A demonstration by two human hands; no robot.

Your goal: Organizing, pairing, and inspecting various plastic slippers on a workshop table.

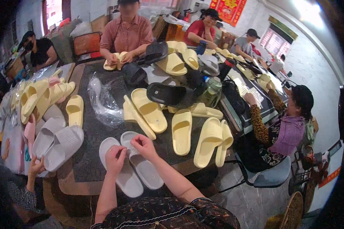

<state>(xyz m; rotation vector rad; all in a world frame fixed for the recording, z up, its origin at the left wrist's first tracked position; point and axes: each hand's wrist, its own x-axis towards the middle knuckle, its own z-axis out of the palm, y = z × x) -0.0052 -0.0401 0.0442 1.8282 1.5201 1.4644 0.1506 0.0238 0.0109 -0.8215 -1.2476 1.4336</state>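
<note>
Lower centre of the frame: left hand (115, 157) and right hand (142, 144) both pinch the grey slippers (130, 165); yellow slippers (181, 131) lie to the right on the table (90, 152)

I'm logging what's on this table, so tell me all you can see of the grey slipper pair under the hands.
The grey slippers are two pale grey slides, foam-like by their look, with broad ribbed straps. They lie side by side, soles down, on the dark table at its near edge, toes over the rim. The left hand and the right hand rest on the straps.
</note>
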